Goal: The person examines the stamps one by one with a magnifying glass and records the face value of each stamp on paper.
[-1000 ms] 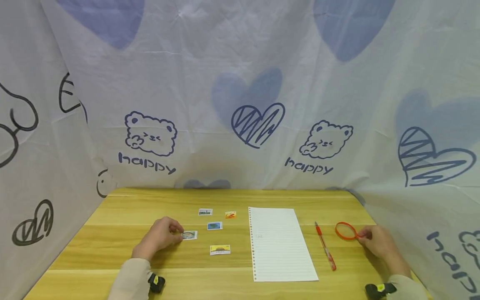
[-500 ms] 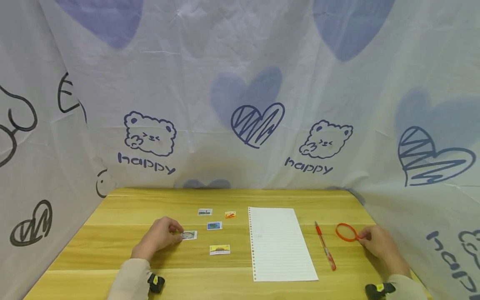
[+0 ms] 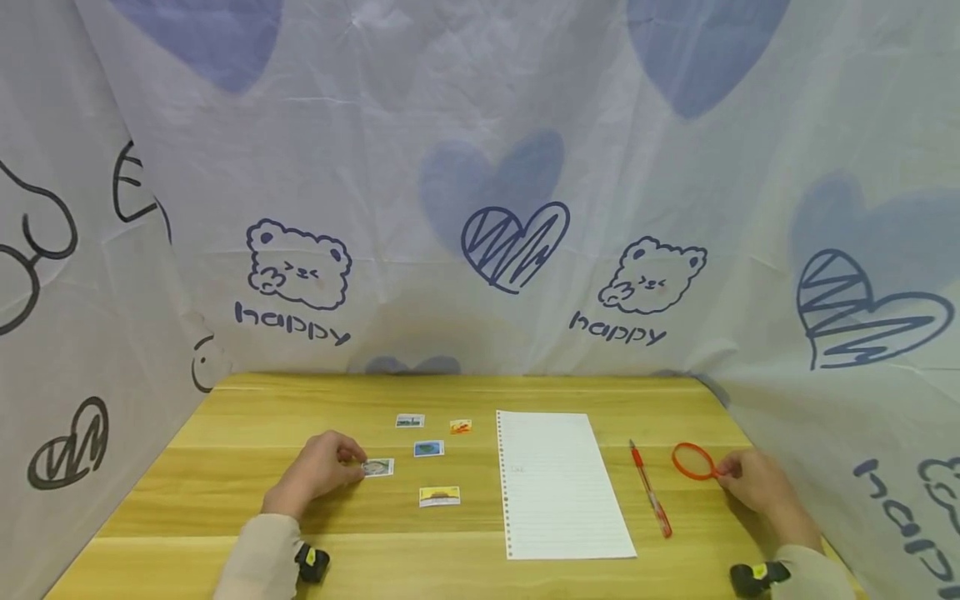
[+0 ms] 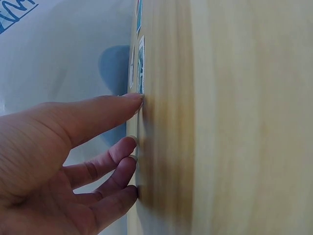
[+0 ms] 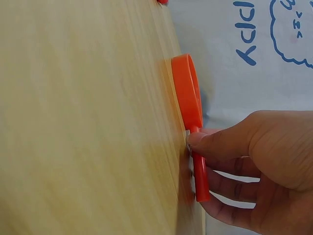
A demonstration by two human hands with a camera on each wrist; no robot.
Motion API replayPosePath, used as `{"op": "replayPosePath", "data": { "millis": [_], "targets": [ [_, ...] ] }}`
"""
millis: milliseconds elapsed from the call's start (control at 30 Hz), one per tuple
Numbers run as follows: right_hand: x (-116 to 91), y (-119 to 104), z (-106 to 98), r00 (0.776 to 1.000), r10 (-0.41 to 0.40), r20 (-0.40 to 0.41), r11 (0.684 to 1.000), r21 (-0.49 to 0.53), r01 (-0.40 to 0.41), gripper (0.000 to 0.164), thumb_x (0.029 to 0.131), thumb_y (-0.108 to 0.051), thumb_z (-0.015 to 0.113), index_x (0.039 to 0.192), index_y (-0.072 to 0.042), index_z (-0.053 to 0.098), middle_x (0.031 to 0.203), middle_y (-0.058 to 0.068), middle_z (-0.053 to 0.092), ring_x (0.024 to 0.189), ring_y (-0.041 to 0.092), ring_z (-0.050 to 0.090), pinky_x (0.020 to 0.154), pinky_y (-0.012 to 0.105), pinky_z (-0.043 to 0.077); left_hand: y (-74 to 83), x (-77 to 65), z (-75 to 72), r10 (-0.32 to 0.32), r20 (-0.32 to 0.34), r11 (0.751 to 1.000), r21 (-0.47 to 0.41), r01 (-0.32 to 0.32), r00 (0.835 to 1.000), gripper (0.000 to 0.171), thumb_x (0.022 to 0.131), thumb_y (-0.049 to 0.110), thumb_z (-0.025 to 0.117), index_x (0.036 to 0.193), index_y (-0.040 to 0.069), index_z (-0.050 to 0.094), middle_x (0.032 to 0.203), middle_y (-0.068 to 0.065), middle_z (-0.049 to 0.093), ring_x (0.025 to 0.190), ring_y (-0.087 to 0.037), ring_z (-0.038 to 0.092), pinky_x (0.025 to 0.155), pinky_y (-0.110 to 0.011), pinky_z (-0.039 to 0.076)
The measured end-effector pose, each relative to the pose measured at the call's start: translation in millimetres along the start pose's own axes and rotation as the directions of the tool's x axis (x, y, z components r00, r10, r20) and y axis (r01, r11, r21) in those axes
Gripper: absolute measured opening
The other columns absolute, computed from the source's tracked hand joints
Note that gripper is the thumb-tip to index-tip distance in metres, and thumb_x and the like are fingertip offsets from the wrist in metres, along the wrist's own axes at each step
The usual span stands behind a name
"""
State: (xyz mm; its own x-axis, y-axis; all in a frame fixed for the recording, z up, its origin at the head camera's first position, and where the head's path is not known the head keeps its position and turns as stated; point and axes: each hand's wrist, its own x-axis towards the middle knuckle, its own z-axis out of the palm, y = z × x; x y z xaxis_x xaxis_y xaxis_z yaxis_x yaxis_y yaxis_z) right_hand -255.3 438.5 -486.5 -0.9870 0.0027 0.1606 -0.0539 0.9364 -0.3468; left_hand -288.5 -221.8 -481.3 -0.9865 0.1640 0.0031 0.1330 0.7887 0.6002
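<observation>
On the left, my left hand rests by a greyish-green postage stamp. Its thumb touches the stamp's near end in the left wrist view, while loosely bent fingertips rest along the tabletop. Four-cornered picture stamps lie close by: a blue one, a yellow one, a small orange one and a grey-green one. At the far right, my right hand pinches the red handle of a magnifying glass. The glass's orange-red ring stays low at the table surface.
A lined loose-leaf sheet with a punched left edge lies mid-table, with faint marks near that edge. Between sheet and magnifying glass lies a red pen. White cloth printed with bears and hearts encloses the wooden table on three sides.
</observation>
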Motion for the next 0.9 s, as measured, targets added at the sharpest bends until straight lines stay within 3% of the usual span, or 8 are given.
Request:
{"op": "replayPosePath", "data": {
  "millis": [267,567,767,900],
  "targets": [
    [1.2,1.4,0.2,1.0,0.007,0.004,1.0,0.003,-0.007,0.006,0.083,-0.003,0.076,0.087,0.001,0.073,0.082,0.012,0.072,0.077,0.023,0.064,0.07,0.039,0.053,2.3,-1.3,-0.3,-0.007,0.002,1.0,0.004,0.007,1.0,0.016,0.083,0.008,0.084,0.099,0.01,0.08,0.109,-0.014,0.074,0.102,-0.027,0.066,0.092,-0.052,0.056],
    [1.6,-10.3,-10.8,0.996,-0.07,-0.062,0.996,0.046,0.073,0.023,0.084,0.0,0.075,0.104,0.008,0.069,0.096,0.026,0.073,0.083,0.037,0.071,0.076,0.053,0.059,1.4,-3.1,-0.4,0.013,0.002,1.0,0.006,-0.013,1.0,0.016,0.083,0.008,0.083,0.099,0.01,0.08,0.109,-0.015,0.074,0.103,-0.028,0.066,0.092,-0.054,0.056],
    [5.5,-40.8,-22.7,0.993,-0.112,-0.037,0.99,0.079,0.114,0.022,0.085,-0.001,0.074,0.106,0.004,0.071,0.098,0.022,0.074,0.083,0.03,0.072,0.069,0.038,0.058,1.6,-4.2,-2.7,0.029,-0.002,0.999,0.018,-0.029,1.0,0.019,0.083,0.009,0.083,0.102,0.009,0.08,0.109,-0.015,0.074,0.101,-0.028,0.067,0.091,-0.053,0.057],
    [6.7,-54.4,-22.7,0.988,-0.151,-0.024,0.985,0.083,0.153,0.019,0.086,0.001,0.073,0.104,0.003,0.072,0.093,0.017,0.074,0.081,0.027,0.071,0.067,0.032,0.056,10.0,-5.2,-4.7,0.038,-0.001,0.999,0.027,-0.037,0.999,0.023,0.084,0.01,0.083,0.107,0.008,0.079,0.11,-0.015,0.075,0.103,-0.03,0.068,0.093,-0.053,0.057]
  ]
}}
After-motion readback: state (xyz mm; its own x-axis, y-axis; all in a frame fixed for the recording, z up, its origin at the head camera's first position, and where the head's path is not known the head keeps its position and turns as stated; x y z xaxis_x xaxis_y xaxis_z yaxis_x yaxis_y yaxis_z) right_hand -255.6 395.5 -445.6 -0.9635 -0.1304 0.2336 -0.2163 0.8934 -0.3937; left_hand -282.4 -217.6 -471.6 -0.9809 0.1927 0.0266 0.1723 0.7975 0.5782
